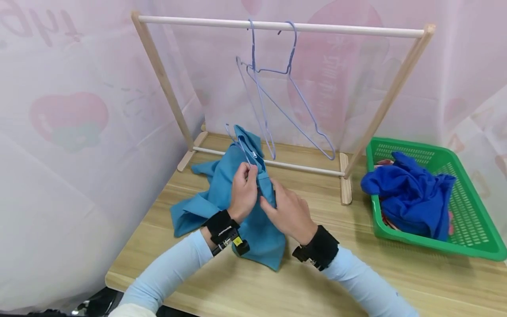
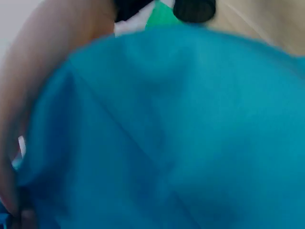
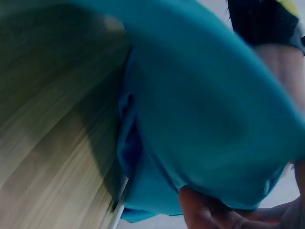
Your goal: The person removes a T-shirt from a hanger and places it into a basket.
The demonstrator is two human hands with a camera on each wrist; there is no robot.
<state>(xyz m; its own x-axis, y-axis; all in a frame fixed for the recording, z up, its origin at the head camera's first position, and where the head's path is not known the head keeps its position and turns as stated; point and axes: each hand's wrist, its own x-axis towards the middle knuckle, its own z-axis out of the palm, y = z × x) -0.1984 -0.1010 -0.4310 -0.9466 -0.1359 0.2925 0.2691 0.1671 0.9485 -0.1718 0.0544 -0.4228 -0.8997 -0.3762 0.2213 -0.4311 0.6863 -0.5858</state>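
Note:
A teal shirt [image 1: 222, 185] lies bunched on the table, its near part lifted between the two hands. The wire of a light purple hanger [image 1: 244, 150] runs down into the shirt's neck opening, its hook standing out at the far left. The left hand [image 1: 244, 189] pinches the hanger wire at the opening. With thumb and fingers, the right hand [image 1: 291, 213] grips the shirt's edge just right of it. Teal cloth fills most of the left wrist view. In the right wrist view, fingertips [image 3: 193, 207] curl at the fabric's edge; the hanger's lower part is hidden inside the shirt.
Behind the shirt stands a wooden rack [image 1: 386, 101] with a white top rod [image 1: 190, 22], where two purple wire hangers [image 1: 313, 110] hang. To the right, a green basket [image 1: 475, 193] holds blue clothing [image 1: 412, 193]. A printed curtain [image 1: 71, 176] encloses the back and left.

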